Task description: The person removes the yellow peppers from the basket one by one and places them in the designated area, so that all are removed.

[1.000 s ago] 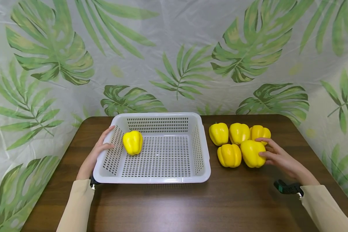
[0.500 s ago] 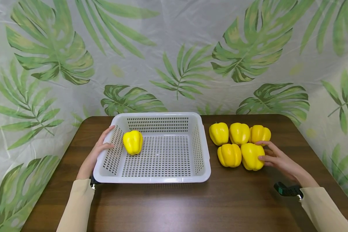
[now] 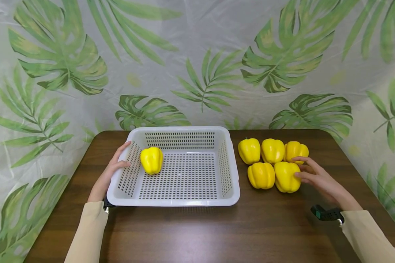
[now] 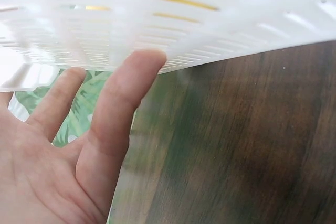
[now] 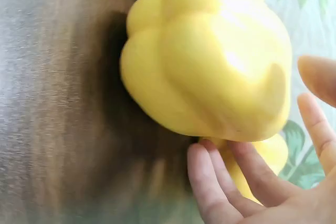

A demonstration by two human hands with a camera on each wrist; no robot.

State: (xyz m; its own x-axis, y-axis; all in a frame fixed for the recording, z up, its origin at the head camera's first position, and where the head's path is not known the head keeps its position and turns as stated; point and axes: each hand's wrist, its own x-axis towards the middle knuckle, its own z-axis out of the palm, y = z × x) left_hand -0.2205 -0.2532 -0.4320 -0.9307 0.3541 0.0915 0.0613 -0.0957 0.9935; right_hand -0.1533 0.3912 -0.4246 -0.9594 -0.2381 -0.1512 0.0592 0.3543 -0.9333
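Observation:
My left hand (image 3: 109, 171) is at the left wall of a white perforated plastic basket (image 3: 172, 202). In the left wrist view, its thumb (image 4: 123, 98) touches the outside of that wall, fingers extended. One yellow bell pepper (image 3: 151, 160) lies inside the basket, near the left wall. To the basket's right, my right hand (image 3: 319, 179) is beside the front right yellow bell pepper (image 3: 287, 177), fingers loosely spread. Seen from the right wrist, the thumb stands apart from this pepper (image 5: 210, 61), while some fingertips are against or just beside its lower side.
Several more yellow bell peppers stand close together: three in a back row (image 3: 272, 151) and one front left (image 3: 261, 175). They are on a dark wooden table (image 3: 197, 233). Behind it hangs a leaf-patterned cloth (image 3: 217, 47).
The front right bell pepper has come down slightly toward the table's front, and my right hand has loosened from it. My left hand and the basket stay in place.

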